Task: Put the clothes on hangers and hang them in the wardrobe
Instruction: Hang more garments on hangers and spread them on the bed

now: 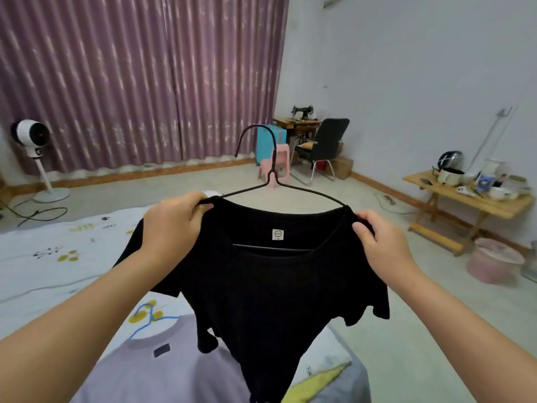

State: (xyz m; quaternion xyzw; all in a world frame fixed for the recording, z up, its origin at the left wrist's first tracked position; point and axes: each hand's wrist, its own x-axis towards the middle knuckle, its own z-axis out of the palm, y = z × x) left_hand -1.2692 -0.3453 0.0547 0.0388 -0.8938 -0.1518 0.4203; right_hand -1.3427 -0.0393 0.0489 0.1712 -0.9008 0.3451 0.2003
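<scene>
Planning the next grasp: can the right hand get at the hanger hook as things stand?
Probably yes, once it lets go: the right hand now grips the black shirt shoulder, but the hanger hook stands bare above the collar with nothing around it.

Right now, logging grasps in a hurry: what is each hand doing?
Left hand: pinches the black T-shirt at its shoulder on the hanger.
Right hand: grips the shirt's other shoulder.

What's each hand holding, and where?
Left hand pinches the black shirt at its left shoulder, right hand at its right shoulder, over the hanger.
</scene>
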